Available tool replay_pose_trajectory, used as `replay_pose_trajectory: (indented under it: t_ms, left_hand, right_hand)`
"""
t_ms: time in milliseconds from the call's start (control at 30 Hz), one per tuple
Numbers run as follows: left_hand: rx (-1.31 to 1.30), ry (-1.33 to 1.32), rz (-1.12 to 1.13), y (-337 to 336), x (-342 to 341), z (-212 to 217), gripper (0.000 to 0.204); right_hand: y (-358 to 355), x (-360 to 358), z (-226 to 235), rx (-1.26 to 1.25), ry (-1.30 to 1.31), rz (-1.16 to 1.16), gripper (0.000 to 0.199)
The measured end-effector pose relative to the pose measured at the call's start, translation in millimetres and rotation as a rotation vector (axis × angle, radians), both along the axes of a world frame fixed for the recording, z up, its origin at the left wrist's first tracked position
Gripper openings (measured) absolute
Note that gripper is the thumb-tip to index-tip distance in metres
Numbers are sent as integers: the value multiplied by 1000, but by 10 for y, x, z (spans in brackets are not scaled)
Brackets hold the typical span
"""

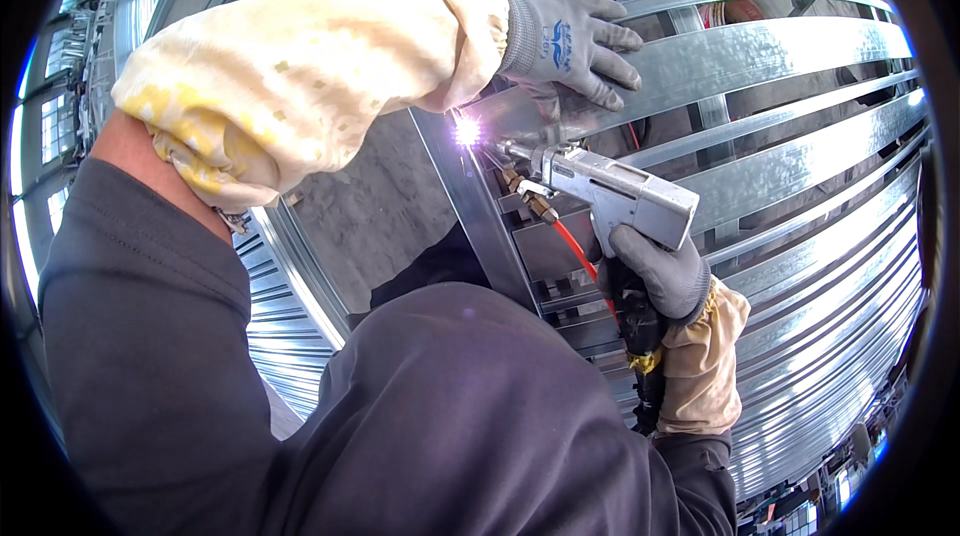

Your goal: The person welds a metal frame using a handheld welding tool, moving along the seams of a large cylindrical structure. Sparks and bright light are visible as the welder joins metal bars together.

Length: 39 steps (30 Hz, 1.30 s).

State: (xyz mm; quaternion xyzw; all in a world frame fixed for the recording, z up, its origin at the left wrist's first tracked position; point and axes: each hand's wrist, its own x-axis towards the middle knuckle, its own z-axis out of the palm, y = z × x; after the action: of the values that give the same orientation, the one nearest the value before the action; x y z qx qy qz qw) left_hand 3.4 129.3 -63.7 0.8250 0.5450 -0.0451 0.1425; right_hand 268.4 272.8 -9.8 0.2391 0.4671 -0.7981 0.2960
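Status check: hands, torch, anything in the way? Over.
Left hand spread over a slat. Right hand gripping torch. Bright spark at rail, ahead of torch. Red hose near, clear of spark.

A violet-white glare [467, 130] hides the spot just off the tip of the metal torch gun [625, 194]. Most fingers of the right hand [670, 274] are hidden behind its grip. The red hose [578, 248] vanishes beside the black cable [638, 321]. Metal slats [790, 48] are cut off by the dark rim; clutter at the far left [62, 71] is too small to tell.
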Motion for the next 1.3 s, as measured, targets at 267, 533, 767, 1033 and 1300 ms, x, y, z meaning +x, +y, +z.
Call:
replay_pose_trajectory:
  t_ms: [267,533,767,1033,1300]
  left_hand:
    - [42,-3,-9,-20,-16,-41,83]
    - [50,-25,-6,-26,-11,-47,84]
    - [52,-26,-2,-34,-9,-61,83]
    - [53,10,0,-38,6,-36,83]
    - [67,13,-2,-33,21,-24,84]
  right_hand:
    - [25,20,-21,-35,-29,27,48]
    - [27,59,-21,-24,-14,33,48]
    - [25,92,-25,-33,-20,24,50]
    - [47,132,-48,-53,-15,43,41]
    - [60,207,-94,-53,-7,45,42]
